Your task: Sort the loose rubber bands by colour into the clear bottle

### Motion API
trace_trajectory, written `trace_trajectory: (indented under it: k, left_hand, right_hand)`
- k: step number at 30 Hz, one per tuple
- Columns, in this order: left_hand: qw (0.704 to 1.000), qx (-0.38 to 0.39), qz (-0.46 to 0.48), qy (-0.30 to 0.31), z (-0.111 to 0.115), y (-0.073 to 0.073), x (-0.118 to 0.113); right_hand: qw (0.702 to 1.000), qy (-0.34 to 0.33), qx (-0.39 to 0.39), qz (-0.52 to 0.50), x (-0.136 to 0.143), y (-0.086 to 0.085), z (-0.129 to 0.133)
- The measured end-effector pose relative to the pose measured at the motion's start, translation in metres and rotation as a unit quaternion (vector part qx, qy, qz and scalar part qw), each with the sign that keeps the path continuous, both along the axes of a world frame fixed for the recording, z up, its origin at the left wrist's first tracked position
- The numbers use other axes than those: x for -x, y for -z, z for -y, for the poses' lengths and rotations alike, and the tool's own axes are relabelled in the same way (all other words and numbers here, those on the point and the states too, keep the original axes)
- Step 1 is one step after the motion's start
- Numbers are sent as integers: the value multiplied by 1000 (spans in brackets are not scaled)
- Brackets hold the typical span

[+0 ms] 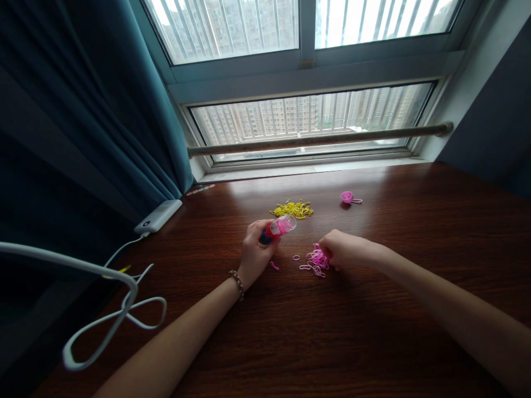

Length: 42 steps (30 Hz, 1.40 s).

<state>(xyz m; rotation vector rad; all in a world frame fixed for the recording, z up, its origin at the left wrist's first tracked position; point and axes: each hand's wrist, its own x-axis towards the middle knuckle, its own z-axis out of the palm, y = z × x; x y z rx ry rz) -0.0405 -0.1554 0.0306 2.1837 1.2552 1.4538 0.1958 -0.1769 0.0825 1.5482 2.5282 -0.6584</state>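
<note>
My left hand (256,250) is wrapped round a small clear bottle (284,224) with a red and dark blue part near the palm. Pink pieces show inside its clear end, which tilts up to the right. At the right edge of a pile of pink rubber bands (316,261), my right hand (337,247) has its fingers bent together and touching the pile. What those fingertips pinch, if anything, is hidden. A single pink band (296,257) and a small pink piece (274,266) lie between the hands. Beyond the bottle is a heap of yellow rubber bands (292,209).
A pink scoop-like cup (347,197) with a looped handle stands at the back right of the brown table (265,342). To the left are a white power bank (158,216) and a looping white cable (128,298). Behind are a blue curtain (136,110) and a window rail (323,140).
</note>
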Motion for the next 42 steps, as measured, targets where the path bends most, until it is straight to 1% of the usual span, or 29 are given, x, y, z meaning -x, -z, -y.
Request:
trace_trajectory:
  k: [3,5,8,11,15,18,22,25,28,31,33,35,39,42]
  left_hand:
    - [1000,-10,-6,2,0,-1,-1]
    - [1000,-18,-13,3,0,-2,-1]
    - [999,-29,-27,2,-1,-3,-1]
    - [998,-41,-42,-5,-2,-3,-1]
    - [997,-48,-55,-10,-2,-2,-1]
    - [997,-47,-62,-4,-2,-3,-1]
    - [996,-49,-76,1,-2,-3,-1]
    - [995,-55,-88,3,-3,-2,-1]
    - [993,-55,-103,3,-3,-1,0]
    - [991,-56,-121,1,-1,0,-1]
    - [989,-61,-135,1,1,0,-1]
    - [987,-66,-147,0,2,-1,-1]
    - [984,-74,-163,-2,3,-1,-1]
    - [981,-80,-176,1,3,-1,-1]
  right_hand:
    - [997,14,-74,-31,-2,3,-5]
    - [993,30,-103,-48,-3,5,-6]
    - [992,32,-97,-74,0,9,-3]
    - [994,-2,-79,-82,8,12,4]
    - [992,-28,-103,-72,20,12,12]
    - [989,-23,-116,-84,23,14,11]
    - [978,12,-120,-171,19,18,3]
    - [950,85,-120,-275,15,15,-2]
    - [901,157,-89,-395,13,8,-5]
    - [853,189,-23,-486,14,7,-7]
    - [835,208,-17,-509,16,8,-7]
    - [834,226,-50,-500,16,10,-6]
    - [867,222,-115,-431,16,9,-4]
    - [877,213,-143,-406,16,8,-3]
